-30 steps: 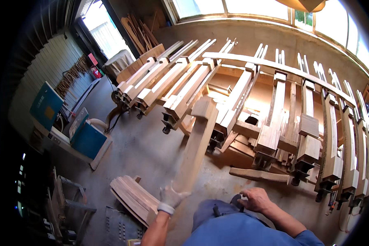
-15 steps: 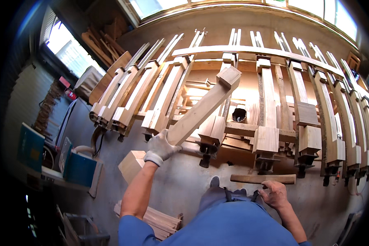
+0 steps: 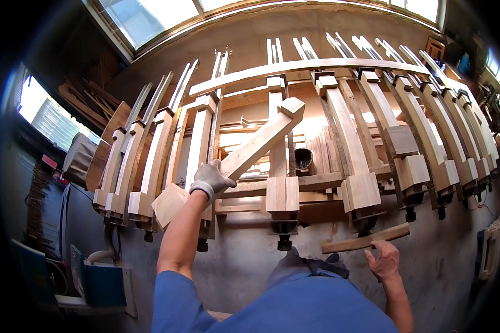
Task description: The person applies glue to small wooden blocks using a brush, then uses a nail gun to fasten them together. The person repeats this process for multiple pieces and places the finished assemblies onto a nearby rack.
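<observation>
My left hand [image 3: 210,181], in a pale work glove, is wrapped around a long square wooden post [image 3: 261,143] with thicker blocks at both ends. The post slants over the clamping rack, its near block [image 3: 170,205] below my hand and its far block up and to the right. My bare right hand [image 3: 384,262] is low on the right, thumb and fingers bent at a short, slightly curved wooden bar [image 3: 365,238]. The bar appears held at the fingertips; part of the grip is hidden.
A row of long bar clamps holding glued posts [image 3: 353,144] spans the scene ahead. A long flat board [image 3: 311,65] lies across their far part. Between them stands a dark-mouthed can [image 3: 303,159]. Blue-green panels [image 3: 103,283] stand at the lower left.
My view has turned right, so the rack sits further left. The post stays in my left hand and slants a little flatter. The bar by my right hand has tilted, right end up.
</observation>
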Available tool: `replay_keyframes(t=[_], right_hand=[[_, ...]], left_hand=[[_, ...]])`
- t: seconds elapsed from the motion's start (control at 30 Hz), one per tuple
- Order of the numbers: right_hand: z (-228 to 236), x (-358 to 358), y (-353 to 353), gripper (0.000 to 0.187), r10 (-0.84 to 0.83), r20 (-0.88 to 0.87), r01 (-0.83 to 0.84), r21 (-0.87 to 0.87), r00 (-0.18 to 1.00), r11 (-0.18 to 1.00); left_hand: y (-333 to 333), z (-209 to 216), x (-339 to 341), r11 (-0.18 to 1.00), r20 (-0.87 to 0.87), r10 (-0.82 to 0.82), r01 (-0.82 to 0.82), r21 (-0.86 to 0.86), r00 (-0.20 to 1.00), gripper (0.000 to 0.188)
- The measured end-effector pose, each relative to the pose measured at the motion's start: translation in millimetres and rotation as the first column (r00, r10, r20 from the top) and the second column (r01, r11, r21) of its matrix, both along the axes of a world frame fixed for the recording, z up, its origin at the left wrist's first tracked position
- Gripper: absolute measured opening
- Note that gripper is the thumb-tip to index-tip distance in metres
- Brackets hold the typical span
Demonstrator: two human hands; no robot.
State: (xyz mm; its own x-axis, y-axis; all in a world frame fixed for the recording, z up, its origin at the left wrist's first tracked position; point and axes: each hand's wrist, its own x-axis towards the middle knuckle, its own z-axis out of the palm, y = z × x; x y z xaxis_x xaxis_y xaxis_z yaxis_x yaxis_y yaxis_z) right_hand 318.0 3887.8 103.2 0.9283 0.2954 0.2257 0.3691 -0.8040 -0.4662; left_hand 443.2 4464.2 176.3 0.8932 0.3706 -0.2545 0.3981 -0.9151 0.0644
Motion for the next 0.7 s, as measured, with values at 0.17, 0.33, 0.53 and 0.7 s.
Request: replay_keyframes(t=[0.17,0.33,0.53,0.7], right_hand=[[-0.9,3.9,-21.4,0.038,-0.166,0.059,0.169,-0.038,0.984,0.985],[-24.6,16.5,-41.2,0.052,-0.367,0.05,0.37,-0.084,0.929,0.925],[-40.5,41.0,-45.3,0.08,-0.624,-0.028,0.624,-0.011,0.781,0.781],[-84.8,54.4,-87.7,0.075,-0.563,-0.56,0.793,0.396,0.608,0.463]], left_hand=[[5.9,-7.7,11.3,1.0,-0.051,-0.012,0.011,-0.027,0.999,0.084],[15.9,-36.9,7.3,0.997,0.08,-0.056,0.052,0.049,0.995,0.108],[-2.3,-47.8,-7.4,0.978,0.435,-0.211,0.186,0.098,0.875,0.101],[-97.4,-33.6,3.8,0.895,0.689,-0.363,0.441,0.07,0.627,0.081]])
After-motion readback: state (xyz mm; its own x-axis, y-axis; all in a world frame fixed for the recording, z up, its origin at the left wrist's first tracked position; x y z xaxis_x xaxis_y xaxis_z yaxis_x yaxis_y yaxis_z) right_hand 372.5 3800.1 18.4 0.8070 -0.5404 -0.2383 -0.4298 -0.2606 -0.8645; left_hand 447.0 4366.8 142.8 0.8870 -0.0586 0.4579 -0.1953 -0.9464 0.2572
